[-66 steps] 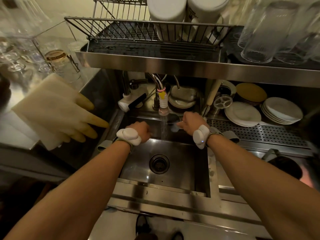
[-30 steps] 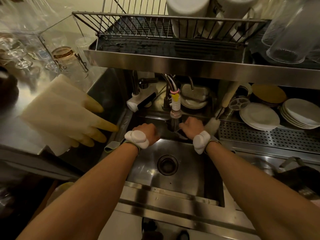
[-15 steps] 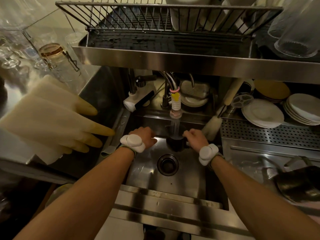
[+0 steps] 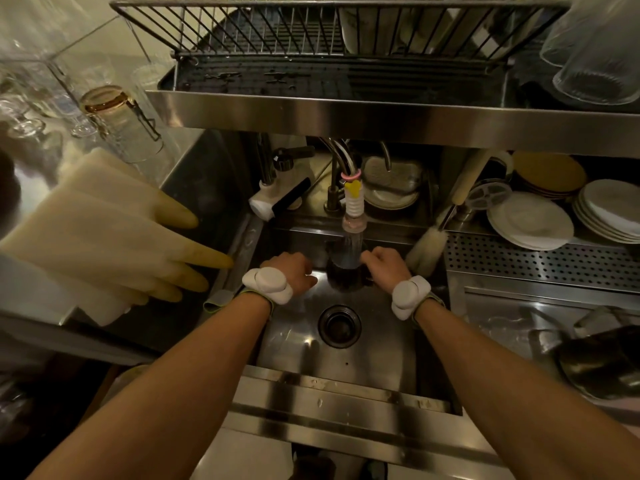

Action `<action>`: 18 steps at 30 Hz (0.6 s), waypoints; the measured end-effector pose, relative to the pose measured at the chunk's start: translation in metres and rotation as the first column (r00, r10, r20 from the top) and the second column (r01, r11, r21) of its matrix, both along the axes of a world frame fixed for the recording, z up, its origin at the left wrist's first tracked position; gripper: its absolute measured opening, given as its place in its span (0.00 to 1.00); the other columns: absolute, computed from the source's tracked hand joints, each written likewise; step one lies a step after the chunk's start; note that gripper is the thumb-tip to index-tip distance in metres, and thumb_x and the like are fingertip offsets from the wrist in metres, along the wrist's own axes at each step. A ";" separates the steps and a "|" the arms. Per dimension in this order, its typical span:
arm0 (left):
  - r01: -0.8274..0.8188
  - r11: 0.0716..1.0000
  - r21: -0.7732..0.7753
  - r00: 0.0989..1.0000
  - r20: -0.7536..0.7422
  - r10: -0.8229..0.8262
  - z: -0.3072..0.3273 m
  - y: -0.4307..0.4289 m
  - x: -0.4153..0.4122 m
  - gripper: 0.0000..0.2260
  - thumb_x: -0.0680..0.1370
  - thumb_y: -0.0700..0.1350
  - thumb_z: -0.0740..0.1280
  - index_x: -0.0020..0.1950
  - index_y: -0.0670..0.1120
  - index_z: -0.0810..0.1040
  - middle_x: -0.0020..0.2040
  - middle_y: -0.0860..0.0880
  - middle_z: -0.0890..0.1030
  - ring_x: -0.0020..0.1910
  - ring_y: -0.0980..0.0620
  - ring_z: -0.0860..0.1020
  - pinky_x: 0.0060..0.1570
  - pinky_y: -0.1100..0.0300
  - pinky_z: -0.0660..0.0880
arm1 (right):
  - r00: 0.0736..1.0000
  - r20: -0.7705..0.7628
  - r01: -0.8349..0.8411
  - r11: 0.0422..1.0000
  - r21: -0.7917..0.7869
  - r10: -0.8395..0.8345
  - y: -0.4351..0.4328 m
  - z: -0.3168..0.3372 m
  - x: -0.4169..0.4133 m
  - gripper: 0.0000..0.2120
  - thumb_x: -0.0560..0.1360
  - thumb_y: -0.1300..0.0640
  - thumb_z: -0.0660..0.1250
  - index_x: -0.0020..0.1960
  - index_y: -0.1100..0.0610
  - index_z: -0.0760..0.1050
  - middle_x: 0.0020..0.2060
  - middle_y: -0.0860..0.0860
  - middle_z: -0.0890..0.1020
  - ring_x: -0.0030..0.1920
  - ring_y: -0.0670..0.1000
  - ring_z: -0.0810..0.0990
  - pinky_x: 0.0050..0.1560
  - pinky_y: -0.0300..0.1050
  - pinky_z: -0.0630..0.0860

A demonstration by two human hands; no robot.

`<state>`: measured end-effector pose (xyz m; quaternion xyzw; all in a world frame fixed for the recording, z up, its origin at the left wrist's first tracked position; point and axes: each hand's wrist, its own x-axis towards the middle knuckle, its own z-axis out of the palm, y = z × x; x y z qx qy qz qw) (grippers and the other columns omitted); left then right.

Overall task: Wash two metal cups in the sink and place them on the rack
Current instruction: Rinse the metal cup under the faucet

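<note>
Sink (image 4: 381,362): our landmark, a steel basin under the wire rack (image 4: 311,32).
Tap (image 4: 353,206): at the sink's back edge, water running onto the cup.
Metal cup (image 4: 344,271): dark, in the stream above the sink drain; we judge it light, rigid and slippery when wet, best taken around its side wall.
Left hand (image 4: 294,271): left of the cup, loosely curled; whether it touches the cup we cannot tell.
Right hand (image 4: 384,263): fingers closed on the cup's right side.
Change: half a second earlier the cup sat similarly; our view has shifted slightly.
</note>
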<state>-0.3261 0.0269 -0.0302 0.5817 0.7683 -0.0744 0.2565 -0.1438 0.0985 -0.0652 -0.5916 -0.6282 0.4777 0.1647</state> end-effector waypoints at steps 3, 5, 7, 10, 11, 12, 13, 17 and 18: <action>-0.012 1.000 0.003 1.000 0.004 0.012 0.001 0.001 -0.001 0.18 0.76 0.57 0.64 0.63 0.52 0.76 0.64 0.45 0.77 0.61 0.42 0.77 0.59 0.51 0.75 | 0.999 0.042 0.001 1.000 -0.003 -0.001 0.004 -0.001 0.009 0.13 0.76 0.54 0.62 0.35 0.59 0.70 0.33 0.55 0.72 0.37 0.53 0.72 0.41 0.46 0.67; -0.010 1.000 0.011 1.000 -0.007 0.010 0.000 0.001 0.001 0.18 0.76 0.58 0.64 0.63 0.53 0.76 0.64 0.45 0.77 0.61 0.42 0.77 0.59 0.51 0.75 | 0.999 0.047 0.017 1.000 0.019 -0.018 0.007 -0.001 0.007 0.15 0.77 0.54 0.62 0.32 0.58 0.68 0.31 0.53 0.71 0.37 0.53 0.71 0.42 0.46 0.66; -0.003 1.000 0.008 1.000 -0.014 0.004 0.000 0.002 0.002 0.18 0.76 0.57 0.64 0.63 0.53 0.76 0.64 0.45 0.77 0.61 0.42 0.77 0.59 0.52 0.75 | 1.000 -0.009 0.012 1.000 0.007 -0.012 0.004 0.000 -0.004 0.17 0.77 0.55 0.62 0.31 0.57 0.65 0.28 0.53 0.69 0.33 0.52 0.69 0.40 0.46 0.65; -0.006 1.000 0.012 1.000 -0.004 0.006 0.003 0.004 0.001 0.17 0.76 0.56 0.64 0.63 0.52 0.77 0.63 0.44 0.78 0.60 0.42 0.77 0.58 0.52 0.75 | 0.999 -0.037 -0.005 1.000 -0.021 0.004 0.000 -0.001 -0.005 0.16 0.76 0.55 0.62 0.31 0.56 0.65 0.28 0.53 0.69 0.30 0.51 0.69 0.35 0.45 0.66; -0.011 1.000 0.018 1.000 -0.001 0.011 0.003 0.005 0.000 0.17 0.76 0.56 0.64 0.62 0.52 0.77 0.63 0.44 0.78 0.60 0.41 0.77 0.58 0.52 0.75 | 1.000 -0.024 0.004 1.000 -0.023 -0.005 0.002 -0.003 0.000 0.16 0.76 0.55 0.62 0.31 0.56 0.65 0.28 0.53 0.69 0.31 0.52 0.70 0.36 0.46 0.66; -0.013 1.000 0.022 1.000 0.000 0.013 0.003 0.005 0.000 0.17 0.76 0.56 0.65 0.62 0.52 0.77 0.63 0.44 0.78 0.60 0.41 0.77 0.58 0.52 0.75 | 1.000 -0.010 0.021 1.000 -0.017 -0.021 0.005 -0.004 0.003 0.15 0.76 0.55 0.63 0.32 0.57 0.66 0.29 0.53 0.69 0.33 0.53 0.70 0.38 0.46 0.67; -0.012 1.000 0.023 1.000 -0.001 0.012 0.003 0.004 0.000 0.17 0.76 0.56 0.64 0.62 0.52 0.77 0.63 0.44 0.77 0.60 0.41 0.77 0.58 0.52 0.75 | 0.999 0.001 0.037 0.999 -0.008 -0.037 0.007 -0.005 0.005 0.15 0.76 0.55 0.63 0.32 0.57 0.67 0.29 0.53 0.70 0.36 0.54 0.71 0.40 0.47 0.66; -0.013 1.000 0.011 1.000 -0.012 0.013 0.001 0.003 0.001 0.18 0.76 0.57 0.64 0.63 0.51 0.77 0.64 0.44 0.77 0.61 0.41 0.77 0.58 0.52 0.75 | 0.998 -0.060 0.028 0.999 -0.027 -0.030 0.003 -0.006 -0.006 0.15 0.76 0.54 0.62 0.32 0.56 0.66 0.31 0.54 0.70 0.35 0.52 0.70 0.40 0.46 0.66; -0.013 1.000 0.011 1.000 -0.011 0.013 0.000 0.004 0.000 0.18 0.76 0.57 0.64 0.62 0.51 0.77 0.64 0.44 0.77 0.60 0.41 0.77 0.57 0.52 0.75 | 0.997 -0.071 0.023 0.999 -0.041 -0.026 0.002 -0.007 -0.007 0.15 0.76 0.54 0.62 0.32 0.56 0.66 0.30 0.53 0.70 0.33 0.52 0.69 0.38 0.46 0.66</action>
